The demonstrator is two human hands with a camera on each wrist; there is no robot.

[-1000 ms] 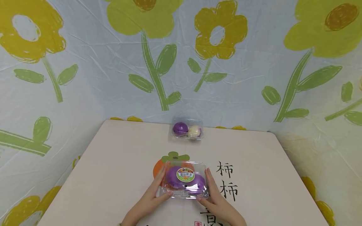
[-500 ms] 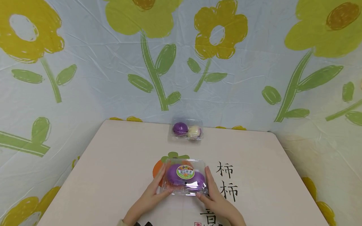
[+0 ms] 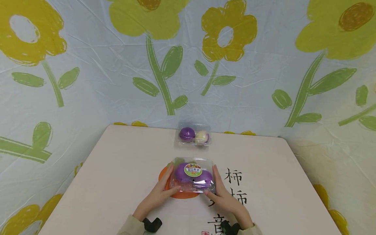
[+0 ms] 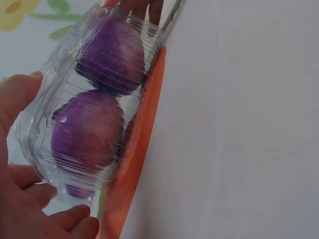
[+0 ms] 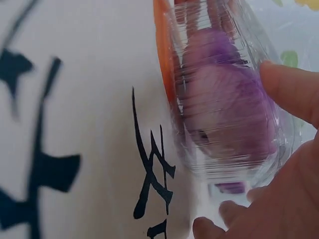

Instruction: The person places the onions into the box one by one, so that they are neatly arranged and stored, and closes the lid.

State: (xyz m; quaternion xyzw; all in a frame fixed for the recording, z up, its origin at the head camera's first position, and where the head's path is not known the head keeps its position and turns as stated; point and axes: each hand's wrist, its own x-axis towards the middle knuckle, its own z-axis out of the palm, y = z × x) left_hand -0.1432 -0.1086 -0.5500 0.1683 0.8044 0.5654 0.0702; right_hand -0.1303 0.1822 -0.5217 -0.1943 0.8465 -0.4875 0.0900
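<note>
A clear plastic clamshell box (image 3: pixel 192 187) with a round fruit label (image 3: pixel 193 170) on its lid is held between my two hands over the middle of the table. Inside lie two round, glossy purple fruit-like things (image 4: pixel 88 130). My left hand (image 3: pixel 158 193) grips the box's left end, its thumb at the near edge and fingers along the side. At the right end, my right hand (image 3: pixel 224 198) holds it the same way. Both wrist views show the ribbed box wall tilted off the tabletop, the thumb (image 5: pixel 289 88) on one side and fingers lower down.
Against the back edge of the table (image 3: pixel 123 176) stands another clear box (image 3: pixel 194 125), holding a purple ball (image 3: pixel 187 134) and a cream-and-purple one (image 3: pixel 202 137). The tabletop carries a printed orange persimmon (image 3: pixel 184 195) and black characters. A flowered cloth (image 3: pixel 249 94) hangs behind and at both sides.
Both hands have carried the box away from me, toward the back of the table. More of the printed persimmon's lower part shows, and my sleeves have come into view. The rear box stays put.
</note>
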